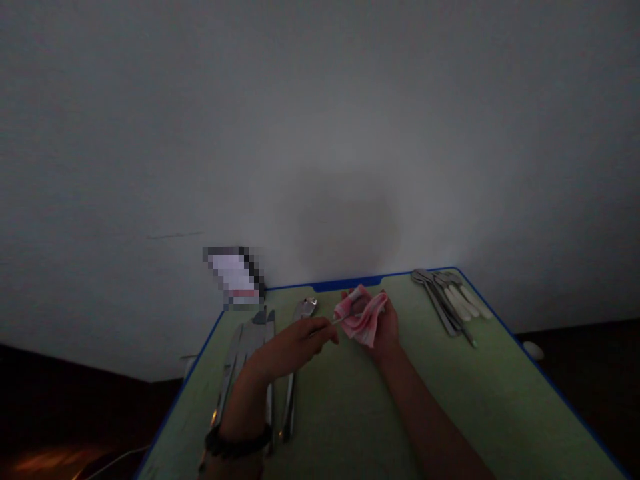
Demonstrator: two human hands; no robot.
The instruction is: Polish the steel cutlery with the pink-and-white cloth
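Observation:
My left hand (313,333), with a dark beaded band at its wrist, is closed on the thin pale handle of a utensil (339,321). The utensil's other end goes into a pink and white cloth (367,325), so its kind is hidden. From the far side and the right, my right hand (390,330) is wrapped round that cloth. Both hands are above the green tabletop (345,413). Beneath and beside my left forearm lie several table knives (271,387). A metal spoon (307,307) rests just beyond my left hand.
At the back right are metal spoons (436,303) and several forks with white handles (463,300). A blurred-out device with a bright screen (233,273) leans at the back left corner. The table's blue edge (347,284) meets a grey wall (340,120).

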